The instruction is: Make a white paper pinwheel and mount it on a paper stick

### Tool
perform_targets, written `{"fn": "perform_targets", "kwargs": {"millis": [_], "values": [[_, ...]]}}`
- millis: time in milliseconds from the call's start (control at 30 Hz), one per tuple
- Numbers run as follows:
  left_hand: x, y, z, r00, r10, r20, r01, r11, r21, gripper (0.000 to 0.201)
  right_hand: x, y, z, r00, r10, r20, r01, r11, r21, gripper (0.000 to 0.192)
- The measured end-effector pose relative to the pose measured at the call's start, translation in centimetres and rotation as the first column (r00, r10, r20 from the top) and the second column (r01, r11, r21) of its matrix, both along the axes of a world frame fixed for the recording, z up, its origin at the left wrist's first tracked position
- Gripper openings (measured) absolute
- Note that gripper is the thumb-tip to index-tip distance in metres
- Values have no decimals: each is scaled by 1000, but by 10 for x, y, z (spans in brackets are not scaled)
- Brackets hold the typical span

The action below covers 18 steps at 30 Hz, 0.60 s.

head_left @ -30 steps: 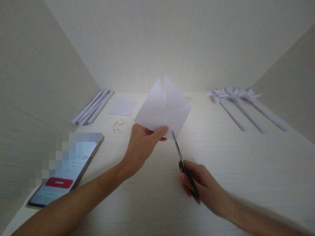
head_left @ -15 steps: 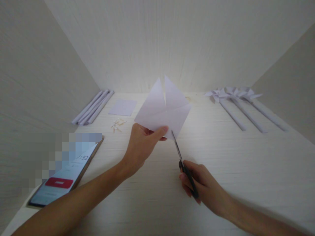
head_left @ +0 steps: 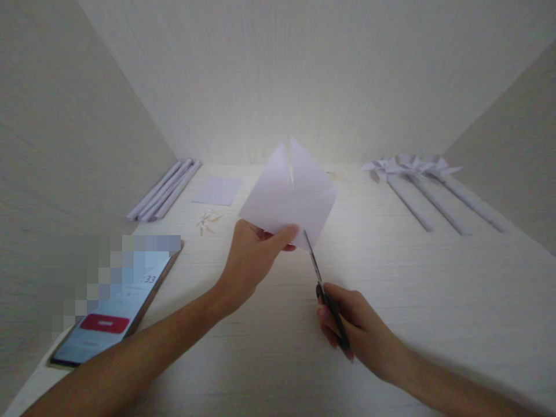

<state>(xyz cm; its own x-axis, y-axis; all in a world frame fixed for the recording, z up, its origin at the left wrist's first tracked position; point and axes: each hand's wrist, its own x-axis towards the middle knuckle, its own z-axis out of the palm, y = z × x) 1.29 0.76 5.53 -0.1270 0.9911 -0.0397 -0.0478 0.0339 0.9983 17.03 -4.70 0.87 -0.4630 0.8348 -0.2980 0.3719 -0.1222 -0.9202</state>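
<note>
**Paper square held up, scissors at its lower edge**

Barely shifted since a second ago: paper square [head_left: 289, 200] lifted a touch, scissor tips holding the same spot at its lower right edge, phone timer digits advanced.

Left hand [head_left: 252, 258] raised above the worktop [head_left: 412, 289], grip closed on the bottom corner of the paper, thumb on the near face, fingers hidden behind. Thin, matte, pale lilac-white sheet, held diamond-wise, slit from the top corner down toward the centre, another slit running in from the right corner; faint creases across the middle. Far face out of sight.

Right hand [head_left: 354, 327] lower and to the right, fingers curled tight round the dark handles of the scissors [head_left: 324, 292]. Slim metal blades angled up and left, tips touching the paper's edge; blade opening too narrow and blurred to judge.

Pale wood-grain worktop, walled on three sides by the same laminate. Rolled paper tubes [head_left: 165, 188] lying together at far left, a flat paper sheet [head_left: 217, 190] beside them, small scattered toothpick-like bits [head_left: 207, 221] nearer. Finished paper pinwheels [head_left: 412, 168] on long rolled stems at far right. Phone [head_left: 115, 307] at near left, red button on screen, upper part pixelated. Both forearms cut off by the bottom edge.
</note>
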Motion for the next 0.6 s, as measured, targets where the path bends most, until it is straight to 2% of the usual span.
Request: {"fn": "perform_targets", "kwargs": {"millis": [133, 600], "values": [[1, -1, 0, 1000, 2, 22, -2, 1000, -2, 22, 0, -1, 1, 1000, -5, 3, 5, 1000, -8, 29], [3, -4, -5, 995, -34, -93, 28, 997, -69, 17, -1, -1, 2, 997, -11, -82, 11, 1000, 2, 33]]}}
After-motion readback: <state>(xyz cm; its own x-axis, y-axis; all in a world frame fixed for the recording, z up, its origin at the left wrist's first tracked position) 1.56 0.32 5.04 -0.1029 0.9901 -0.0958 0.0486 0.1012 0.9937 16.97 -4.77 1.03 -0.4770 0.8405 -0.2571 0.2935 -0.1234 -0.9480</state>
